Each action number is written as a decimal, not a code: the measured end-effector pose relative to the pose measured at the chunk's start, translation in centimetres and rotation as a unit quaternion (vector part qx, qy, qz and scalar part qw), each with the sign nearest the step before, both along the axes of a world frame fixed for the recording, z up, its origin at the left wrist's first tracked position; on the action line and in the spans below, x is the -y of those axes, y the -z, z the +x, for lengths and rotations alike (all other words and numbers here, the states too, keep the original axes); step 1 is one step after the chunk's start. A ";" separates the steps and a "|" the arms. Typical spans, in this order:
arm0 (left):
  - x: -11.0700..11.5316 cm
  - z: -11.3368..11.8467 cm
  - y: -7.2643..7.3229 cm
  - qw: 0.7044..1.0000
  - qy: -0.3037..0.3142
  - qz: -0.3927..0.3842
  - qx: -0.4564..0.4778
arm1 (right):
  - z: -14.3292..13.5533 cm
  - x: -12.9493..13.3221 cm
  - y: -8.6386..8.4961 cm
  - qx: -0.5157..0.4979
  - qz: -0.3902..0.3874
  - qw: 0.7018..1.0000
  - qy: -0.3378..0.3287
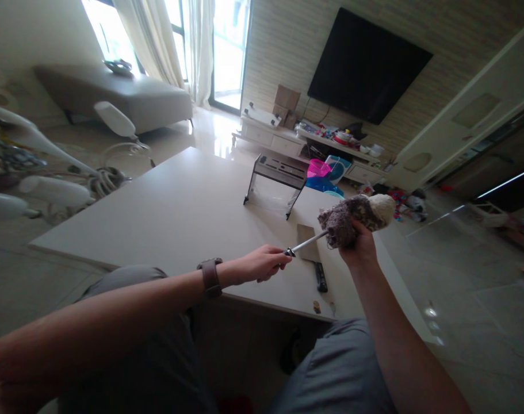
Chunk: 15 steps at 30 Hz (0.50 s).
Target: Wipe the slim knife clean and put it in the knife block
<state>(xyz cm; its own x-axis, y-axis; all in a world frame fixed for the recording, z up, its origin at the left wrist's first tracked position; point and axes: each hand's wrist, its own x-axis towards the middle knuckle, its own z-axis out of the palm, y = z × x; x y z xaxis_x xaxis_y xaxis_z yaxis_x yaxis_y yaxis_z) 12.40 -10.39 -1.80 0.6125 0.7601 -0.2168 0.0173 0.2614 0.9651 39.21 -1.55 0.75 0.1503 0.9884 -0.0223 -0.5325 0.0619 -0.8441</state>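
My left hand is closed round the handle of a sharpening steel, whose thin silver rod points up and to the right. My right hand grips a fluffy brown and cream cloth bunched round the far part of the rod, so the rod's tip is hidden. Below the rod a cleaver lies flat on the white table, its black handle toward me. Beyond it stands a knife rack with a slotted dark top and clear sides.
Near the table's front edge lies a small brown and yellowish piece. Behind the table are a pink basket and a white TV cabinet with clutter on it. White chairs stand at the left, and a grey daybed is by the window.
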 end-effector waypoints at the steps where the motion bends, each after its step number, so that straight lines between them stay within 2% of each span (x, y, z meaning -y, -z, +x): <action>1: 0.0 0.0 -0.1 1.000 0.001 0.001 -0.001 | 0.0 0.0 0.0 -0.002 0.002 1.000 0.006; 9: 0.5 0.2 -1.0 1.000 0.000 0.002 -0.012 | -0.1 0.0 -0.6 -0.026 0.036 0.997 0.068; 15: 0.5 0.0 -0.6 1.000 -0.005 0.007 -0.018 | 0.5 -0.3 0.1 -0.013 0.027 0.998 0.048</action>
